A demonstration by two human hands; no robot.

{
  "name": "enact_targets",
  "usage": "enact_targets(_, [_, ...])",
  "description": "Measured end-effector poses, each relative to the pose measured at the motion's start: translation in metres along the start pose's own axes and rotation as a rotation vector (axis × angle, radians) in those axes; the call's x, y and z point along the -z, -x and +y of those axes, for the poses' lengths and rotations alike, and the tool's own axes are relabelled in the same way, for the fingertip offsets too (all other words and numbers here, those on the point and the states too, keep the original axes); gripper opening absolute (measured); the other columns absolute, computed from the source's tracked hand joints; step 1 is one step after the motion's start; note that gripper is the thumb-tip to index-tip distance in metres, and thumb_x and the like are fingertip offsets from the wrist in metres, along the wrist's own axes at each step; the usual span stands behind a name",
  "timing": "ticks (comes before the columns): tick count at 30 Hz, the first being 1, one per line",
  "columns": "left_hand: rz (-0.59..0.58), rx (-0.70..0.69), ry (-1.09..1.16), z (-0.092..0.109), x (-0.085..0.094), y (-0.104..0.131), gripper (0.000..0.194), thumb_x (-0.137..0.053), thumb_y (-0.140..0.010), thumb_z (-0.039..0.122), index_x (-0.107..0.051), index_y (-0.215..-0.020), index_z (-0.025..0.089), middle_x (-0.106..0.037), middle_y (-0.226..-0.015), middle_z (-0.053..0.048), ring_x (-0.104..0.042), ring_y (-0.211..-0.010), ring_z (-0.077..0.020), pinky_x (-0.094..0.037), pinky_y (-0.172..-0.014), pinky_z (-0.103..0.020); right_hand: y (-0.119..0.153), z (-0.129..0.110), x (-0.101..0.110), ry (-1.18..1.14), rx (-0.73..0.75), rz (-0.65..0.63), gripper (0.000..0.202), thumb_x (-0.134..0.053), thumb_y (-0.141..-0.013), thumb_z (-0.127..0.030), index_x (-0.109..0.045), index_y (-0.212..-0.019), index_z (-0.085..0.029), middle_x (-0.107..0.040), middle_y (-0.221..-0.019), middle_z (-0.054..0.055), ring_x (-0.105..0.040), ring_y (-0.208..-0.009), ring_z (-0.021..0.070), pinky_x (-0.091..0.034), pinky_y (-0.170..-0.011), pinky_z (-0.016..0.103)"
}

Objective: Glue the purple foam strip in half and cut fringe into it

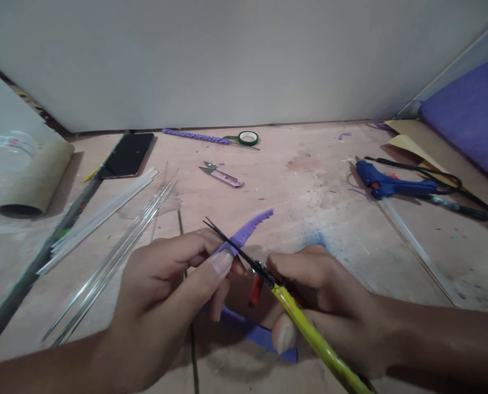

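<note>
My left hand [170,306] pinches a purple crepe-like strip [252,227] between thumb and forefinger. The strip's free end points up to the right and has a ruffled edge; its longer part [247,331] hangs below my hands. In my closed right hand [329,301] are long-nose pliers with a yellow handle [305,323], a red part and thin black jaws [244,253]. These jaws lie across the strip just beyond my left thumb; whether they grip it I cannot tell. A thin green wire [193,350] runs on the table beneath my left hand.
Left are a cardboard tube [38,180], a phone [128,156], white sticks [104,219] and metal wires [120,251]. Behind lie thread snips [223,176], a purple twisted stem [194,135] and green tape [248,138]. A blue glue gun [395,180] rests right, near a purple roll [469,115].
</note>
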State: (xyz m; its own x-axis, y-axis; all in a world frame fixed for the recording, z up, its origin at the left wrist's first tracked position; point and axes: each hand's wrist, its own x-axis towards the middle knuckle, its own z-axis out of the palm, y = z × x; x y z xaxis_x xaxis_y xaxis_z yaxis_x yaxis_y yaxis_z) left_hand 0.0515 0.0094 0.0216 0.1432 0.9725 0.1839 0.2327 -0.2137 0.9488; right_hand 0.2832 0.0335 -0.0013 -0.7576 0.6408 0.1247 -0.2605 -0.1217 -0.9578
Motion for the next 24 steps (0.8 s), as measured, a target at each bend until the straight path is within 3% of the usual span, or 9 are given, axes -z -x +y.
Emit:
enact_targets(5, [0.001,0.061,0.108,0.0001,0.0004,-0.0016,0.031,-0.072,-0.106,0.032,-0.086,-0.078,0.028,-0.067,-0.049,0.005,-0.060,-0.043,-0.0117,-0.050,-0.047,-0.019,0.0032,0.0033,0.0006,0.009,-0.055,0.072,0.039,-0.099,-0.097,-0.041,-0.068,-0.088,-0.019,-0.054,-0.073,-0.006,-0.042,-0.064,0.0093,-0.034,-0.054,0.023])
enact_targets(12, [0.058,0.058,0.051,0.0070,-0.0019,-0.0079,0.049,-0.068,-0.103,0.033,-0.073,-0.055,0.026,-0.069,-0.054,0.000,-0.062,-0.043,-0.0130,-0.051,-0.043,-0.019,0.0015,0.0028,0.0029,0.133,-0.027,0.121,0.048,-0.101,-0.092,-0.049,-0.062,-0.087,-0.021,-0.052,-0.074,-0.006,-0.042,-0.063,0.0099,-0.031,-0.052,0.024])
enact_targets(19, [0.066,0.069,0.060,0.0019,-0.0008,-0.0005,0.036,-0.073,-0.103,0.034,-0.077,-0.068,0.027,-0.061,-0.044,0.006,-0.052,-0.036,-0.0120,-0.042,-0.038,-0.018,0.0018,-0.0004,-0.0006,0.189,-0.078,0.098,0.051,-0.100,-0.092,-0.053,-0.060,-0.087,-0.021,-0.050,-0.072,-0.007,-0.039,-0.061,0.0097,-0.031,-0.055,0.027])
enact_targets(24, [0.072,-0.001,-0.009,-0.0011,0.0004,0.0002,0.028,-0.073,-0.101,0.031,-0.083,-0.075,0.030,-0.070,-0.053,0.005,-0.059,-0.040,-0.0130,-0.047,-0.039,-0.018,0.0046,0.0008,0.0012,0.200,-0.084,0.106,0.054,-0.102,-0.091,-0.050,-0.057,-0.083,-0.021,-0.048,-0.070,-0.007,-0.037,-0.059,0.0086,-0.027,-0.053,0.026])
